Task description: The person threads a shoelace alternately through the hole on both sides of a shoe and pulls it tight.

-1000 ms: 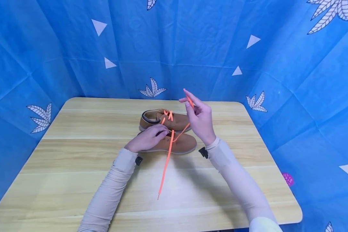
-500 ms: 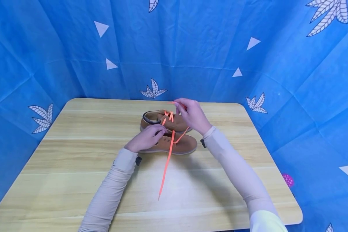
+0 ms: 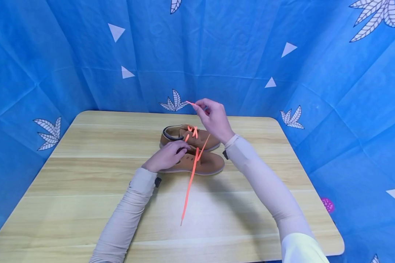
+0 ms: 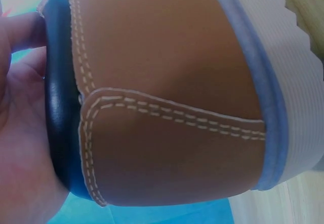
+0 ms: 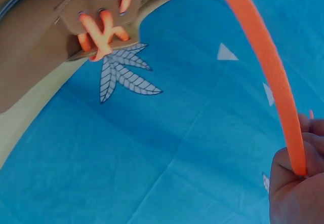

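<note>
A brown shoe (image 3: 212,164) lies nearest on the table, toe to the right, with bare eyelets on its side. My left hand (image 3: 164,157) is at its opening, thumb and fingers gripping around the tongue. In the left wrist view the stitched heel of the shoe (image 4: 167,51) fills the picture, with the palm beside the dark collar. An orange shoelace (image 3: 190,182) runs through the toe-end eyelets; one end hangs down the near side onto the table. My right hand (image 3: 215,118), raised above the shoes, pinches the other end, its tip pointing left. The right wrist view shows this lace (image 5: 273,67) running up from the fingers.
A second brown shoe (image 3: 204,138) stands close behind the first, with orange lacing (image 3: 195,132) in place. The wooden table (image 3: 69,197) has rounded corners. A blue patterned curtain (image 3: 197,47) hangs along its back and sides.
My right hand has turned and moved left, dipping and then rising, and now pinches the lace near its tip. The left hand and the shoes stay put.
</note>
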A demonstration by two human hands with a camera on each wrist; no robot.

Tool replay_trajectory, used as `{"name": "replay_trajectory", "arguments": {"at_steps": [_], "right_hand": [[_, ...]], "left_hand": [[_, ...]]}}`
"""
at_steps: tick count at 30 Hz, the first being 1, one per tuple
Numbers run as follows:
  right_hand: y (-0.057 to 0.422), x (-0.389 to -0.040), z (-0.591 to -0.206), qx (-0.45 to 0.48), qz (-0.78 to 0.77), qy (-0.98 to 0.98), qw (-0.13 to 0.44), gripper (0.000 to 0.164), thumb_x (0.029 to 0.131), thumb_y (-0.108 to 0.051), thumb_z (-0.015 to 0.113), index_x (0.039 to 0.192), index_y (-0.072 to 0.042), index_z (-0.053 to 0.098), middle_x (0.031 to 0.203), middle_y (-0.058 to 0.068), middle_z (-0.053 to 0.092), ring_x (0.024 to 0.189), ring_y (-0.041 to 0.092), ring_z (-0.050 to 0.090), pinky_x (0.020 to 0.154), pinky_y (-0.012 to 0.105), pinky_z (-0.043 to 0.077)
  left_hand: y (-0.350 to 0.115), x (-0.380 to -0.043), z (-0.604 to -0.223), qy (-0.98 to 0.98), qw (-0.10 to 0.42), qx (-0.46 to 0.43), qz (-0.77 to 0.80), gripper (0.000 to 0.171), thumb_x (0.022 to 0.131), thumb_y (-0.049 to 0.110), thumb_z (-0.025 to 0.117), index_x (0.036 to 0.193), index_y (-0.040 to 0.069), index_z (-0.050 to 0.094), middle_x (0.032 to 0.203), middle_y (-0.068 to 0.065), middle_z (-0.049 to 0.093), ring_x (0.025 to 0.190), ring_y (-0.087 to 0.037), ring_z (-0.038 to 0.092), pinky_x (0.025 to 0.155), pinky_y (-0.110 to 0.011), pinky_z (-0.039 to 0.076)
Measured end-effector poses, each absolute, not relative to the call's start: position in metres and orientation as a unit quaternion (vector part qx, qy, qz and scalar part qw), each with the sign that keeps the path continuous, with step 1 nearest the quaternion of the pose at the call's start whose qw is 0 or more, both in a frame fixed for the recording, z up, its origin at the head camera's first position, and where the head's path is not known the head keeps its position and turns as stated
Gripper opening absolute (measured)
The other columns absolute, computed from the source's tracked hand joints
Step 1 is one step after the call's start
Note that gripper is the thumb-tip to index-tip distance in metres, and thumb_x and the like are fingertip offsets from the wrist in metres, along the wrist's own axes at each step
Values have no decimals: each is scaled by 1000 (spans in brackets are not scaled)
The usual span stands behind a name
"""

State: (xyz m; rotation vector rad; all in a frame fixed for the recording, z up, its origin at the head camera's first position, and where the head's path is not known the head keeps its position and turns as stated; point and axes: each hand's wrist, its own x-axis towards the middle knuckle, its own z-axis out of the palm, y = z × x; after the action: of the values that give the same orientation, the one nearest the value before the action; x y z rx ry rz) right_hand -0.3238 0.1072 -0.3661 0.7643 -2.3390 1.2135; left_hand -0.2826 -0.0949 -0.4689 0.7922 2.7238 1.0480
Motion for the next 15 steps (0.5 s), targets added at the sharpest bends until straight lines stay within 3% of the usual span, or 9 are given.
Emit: {"name": "replay_trajectory", "arguments": {"at_steps": [5,8,11,15], "right_hand": [[104,-330,-370,291,351,-880,133,18,100,-14,68,109,-5,80,89,9,70,74,20,54,63,28,41],[105,-336,-375,297,295,-906,69,17,99,-10,67,107,-4,80,98,10,72,89,23,64,78,32,54],[107,-341,-381,300,252,-920,10,17,97,-6,65,105,-4,79,107,10,75,103,24,67,93,39,57],[110,-348,-390,300,230,-923,-68,20,98,-4,60,105,-3,78,107,13,75,96,25,63,88,37,55]], "left_hand": [[-96,-283,-468,899,63,262,346,31,109,19,49,133,6,65,130,-10,68,116,-25,65,101,-45,55],[-96,-282,-468,899,62,263,343,31,109,18,50,133,6,64,130,-10,68,119,-26,65,104,-46,54],[-96,-282,-468,900,60,264,340,31,108,18,51,134,5,64,131,-11,68,121,-26,64,106,-46,53],[-96,-282,-469,902,54,264,338,31,108,19,51,133,7,64,131,-10,68,121,-26,64,106,-46,53]]}}
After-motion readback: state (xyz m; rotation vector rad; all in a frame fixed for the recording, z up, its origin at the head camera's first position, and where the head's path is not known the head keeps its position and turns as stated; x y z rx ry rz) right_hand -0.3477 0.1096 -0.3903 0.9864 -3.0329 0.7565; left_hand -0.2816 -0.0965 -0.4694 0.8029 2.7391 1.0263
